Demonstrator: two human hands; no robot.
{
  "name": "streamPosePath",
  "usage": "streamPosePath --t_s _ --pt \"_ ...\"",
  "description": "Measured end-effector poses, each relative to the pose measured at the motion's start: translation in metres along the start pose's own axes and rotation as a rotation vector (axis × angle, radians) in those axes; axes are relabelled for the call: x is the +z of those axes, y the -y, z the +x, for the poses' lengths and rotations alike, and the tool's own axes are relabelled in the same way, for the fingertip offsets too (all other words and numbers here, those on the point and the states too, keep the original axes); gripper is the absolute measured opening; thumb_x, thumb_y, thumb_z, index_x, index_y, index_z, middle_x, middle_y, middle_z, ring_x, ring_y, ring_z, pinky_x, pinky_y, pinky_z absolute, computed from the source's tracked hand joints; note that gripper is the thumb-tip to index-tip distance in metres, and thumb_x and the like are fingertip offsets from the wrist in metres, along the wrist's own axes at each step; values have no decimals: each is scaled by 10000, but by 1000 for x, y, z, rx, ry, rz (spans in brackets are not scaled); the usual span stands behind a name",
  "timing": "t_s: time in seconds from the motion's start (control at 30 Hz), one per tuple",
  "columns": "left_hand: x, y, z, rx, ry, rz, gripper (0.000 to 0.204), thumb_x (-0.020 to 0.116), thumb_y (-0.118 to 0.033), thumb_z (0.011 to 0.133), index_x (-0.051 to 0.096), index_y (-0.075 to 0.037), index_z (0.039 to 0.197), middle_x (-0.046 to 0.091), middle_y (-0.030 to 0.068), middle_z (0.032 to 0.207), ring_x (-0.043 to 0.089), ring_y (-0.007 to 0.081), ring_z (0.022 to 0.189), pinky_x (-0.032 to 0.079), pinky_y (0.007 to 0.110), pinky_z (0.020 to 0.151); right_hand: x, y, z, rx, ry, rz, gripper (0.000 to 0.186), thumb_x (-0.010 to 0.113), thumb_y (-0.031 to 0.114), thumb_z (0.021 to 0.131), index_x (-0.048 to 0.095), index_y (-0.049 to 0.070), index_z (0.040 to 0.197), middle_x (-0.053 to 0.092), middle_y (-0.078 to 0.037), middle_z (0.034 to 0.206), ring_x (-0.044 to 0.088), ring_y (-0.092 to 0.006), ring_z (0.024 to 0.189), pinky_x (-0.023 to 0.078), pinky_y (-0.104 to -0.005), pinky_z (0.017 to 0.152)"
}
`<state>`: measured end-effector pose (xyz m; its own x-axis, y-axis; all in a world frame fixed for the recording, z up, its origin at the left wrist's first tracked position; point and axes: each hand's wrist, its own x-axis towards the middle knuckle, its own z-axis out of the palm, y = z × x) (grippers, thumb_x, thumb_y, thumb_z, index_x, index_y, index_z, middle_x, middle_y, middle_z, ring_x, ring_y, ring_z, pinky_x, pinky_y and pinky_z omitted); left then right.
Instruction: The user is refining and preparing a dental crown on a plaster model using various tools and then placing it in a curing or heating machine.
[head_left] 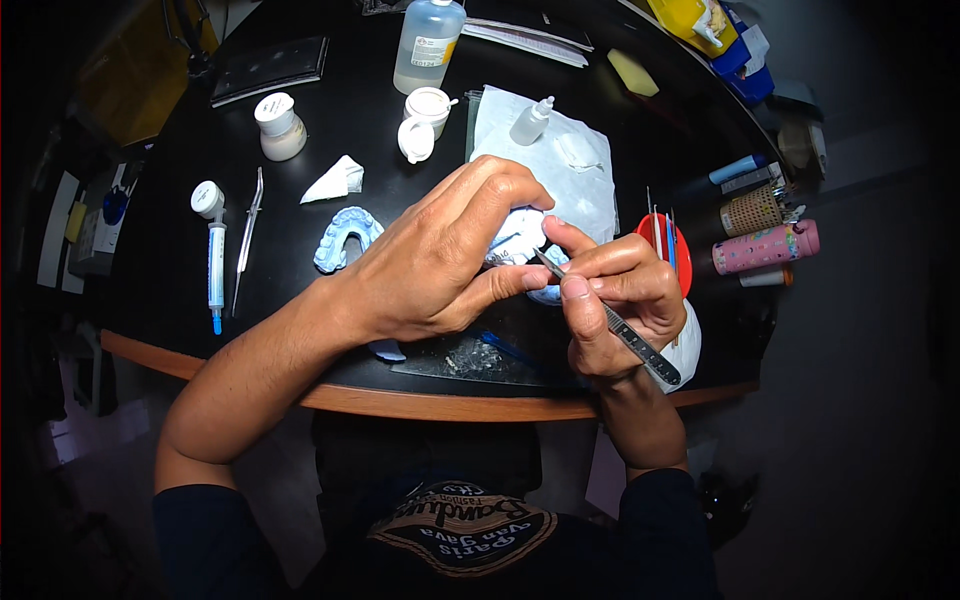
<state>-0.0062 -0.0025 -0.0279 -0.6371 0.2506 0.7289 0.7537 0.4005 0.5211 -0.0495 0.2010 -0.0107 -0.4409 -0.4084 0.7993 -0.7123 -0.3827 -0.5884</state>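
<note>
My left hand [430, 245] is closed around a white dental cast [518, 235], holding it above the table. In my right hand [630, 300] is a scalpel [640, 345] with a ruled metal handle, gripped like a pen. Its pointed tip is at the cast, close to my left thumb; whether it touches I cannot tell. A pale blue horseshoe-shaped dental impression [340, 238] lies left of my left hand. Another blue piece [545, 294] shows partly beneath my hands, and a blue fragment [387, 350] sits under my left wrist.
Left of my hands lie tweezers [246, 240], a syringe [216, 270] and a lidded jar [281, 127]. Beyond stand a large bottle [428, 50], an open white pot [428, 108] and a dropper bottle [531, 121] on white paper. A red bowl [683, 262] and pink flask [765, 248] are rightward.
</note>
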Motion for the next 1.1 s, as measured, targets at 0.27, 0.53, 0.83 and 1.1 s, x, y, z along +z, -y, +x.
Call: streamPosePath --t_s 0.27,0.53,0.83,1.1 --pt "0 1 0 13 -7 57 531 705 -353 983 493 1 1316 574 220 1247 601 367 1181 499 461 996 -2 -2 0 -7 21 0 180 703 -94 890 550 -12 939 657 -175 905 750 -227 889 597 -561 1001" --pt "0 2 -1 13 -5 67 525 707 -350 982 498 -2 1314 575 221 1246 603 368 1176 502 461 991 -1 -2 1 -1 14 -22 178 709 -93 884 556 -14 926 671 -179 884 746 -214 858 604 -565 984" --pt "0 2 0 15 -5 61 514 716 -331 975 499 -7 1310 582 214 1235 608 360 1168 505 464 985 -1 -2 0 5 26 -25 174 705 -88 890 553 -13 929 669 -174 884 746 -210 857 602 -561 987" --pt "0 1 0 10 -10 58 508 705 -349 982 502 -8 1299 590 209 1219 617 358 1147 507 461 975 0 -1 0 -3 13 -23 173 692 -90 899 544 -10 939 652 -170 920 745 -222 894 603 -556 993"
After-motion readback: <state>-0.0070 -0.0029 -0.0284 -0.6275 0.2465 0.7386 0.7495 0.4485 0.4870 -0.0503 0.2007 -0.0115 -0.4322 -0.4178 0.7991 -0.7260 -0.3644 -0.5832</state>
